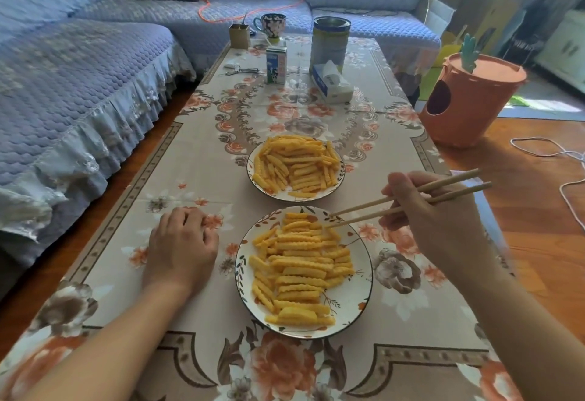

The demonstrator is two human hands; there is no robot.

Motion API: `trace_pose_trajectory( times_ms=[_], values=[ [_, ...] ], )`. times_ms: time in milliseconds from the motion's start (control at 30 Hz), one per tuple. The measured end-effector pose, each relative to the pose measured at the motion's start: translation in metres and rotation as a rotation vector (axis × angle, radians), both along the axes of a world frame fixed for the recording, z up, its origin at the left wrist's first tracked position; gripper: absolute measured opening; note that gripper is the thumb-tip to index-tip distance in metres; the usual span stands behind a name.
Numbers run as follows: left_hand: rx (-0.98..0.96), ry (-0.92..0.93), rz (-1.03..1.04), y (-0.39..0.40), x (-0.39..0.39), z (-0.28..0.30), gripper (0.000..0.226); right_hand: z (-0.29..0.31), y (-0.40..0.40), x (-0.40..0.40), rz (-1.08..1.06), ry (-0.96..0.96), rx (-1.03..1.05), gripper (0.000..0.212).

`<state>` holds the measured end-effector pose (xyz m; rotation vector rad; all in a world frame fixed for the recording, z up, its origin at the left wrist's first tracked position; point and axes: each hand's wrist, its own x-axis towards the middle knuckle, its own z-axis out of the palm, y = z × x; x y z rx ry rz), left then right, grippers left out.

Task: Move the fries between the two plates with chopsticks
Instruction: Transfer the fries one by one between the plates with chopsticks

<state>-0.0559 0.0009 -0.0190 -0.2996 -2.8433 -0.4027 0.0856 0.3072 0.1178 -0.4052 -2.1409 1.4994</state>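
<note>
Count on my table: 2 plates, near plate (361, 302) and far plate (253, 160), each piled with fries, too many to count. 2 chopsticks (408, 203) in my right hand (440, 210). 1 mug (270, 24), 1 milk carton (276, 64), 1 tin (330, 43), 1 tissue pack (332, 83). 1 orange bin (468, 100) stood on the floor.

No writing can be read. The milk carton (276, 65) shows a cow picture and blurred print, the tin can (330, 43) a blurred band, and the tissue pack (332, 84) a small dark label, all too small to make out.
</note>
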Motion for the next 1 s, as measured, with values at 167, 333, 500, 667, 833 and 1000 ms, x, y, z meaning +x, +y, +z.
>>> trace_pose_trajectory(
  times_ms=[167, 333, 500, 667, 833, 1000],
  values=[
    [-0.021, 0.015, -0.011, 0.000, -0.002, -0.001, 0.018, 0.001, 0.010, -0.013, -0.063, 0.103, -0.115, 0.033],
    [-0.024, 0.031, -0.009, 0.000, -0.002, -0.001, 0.016, -0.012, -0.007, -0.058, -0.008, 0.108, -0.145, 0.031],
    [-0.019, 0.042, -0.024, -0.001, -0.004, -0.003, 0.025, -0.026, -0.035, -0.111, 0.019, 0.131, -0.103, 0.029],
    [-0.013, 0.025, -0.021, -0.001, -0.004, -0.003, 0.027, -0.035, -0.048, -0.137, -0.024, 0.144, 0.031, 0.029],
    [-0.012, 0.033, -0.022, -0.001, -0.004, -0.002, 0.027, -0.040, -0.051, -0.140, -0.027, 0.148, 0.074, 0.035],
    [-0.017, 0.016, -0.025, -0.001, -0.003, -0.001, 0.028, -0.027, -0.045, -0.130, -0.054, 0.134, -0.013, 0.033]
  ],
)
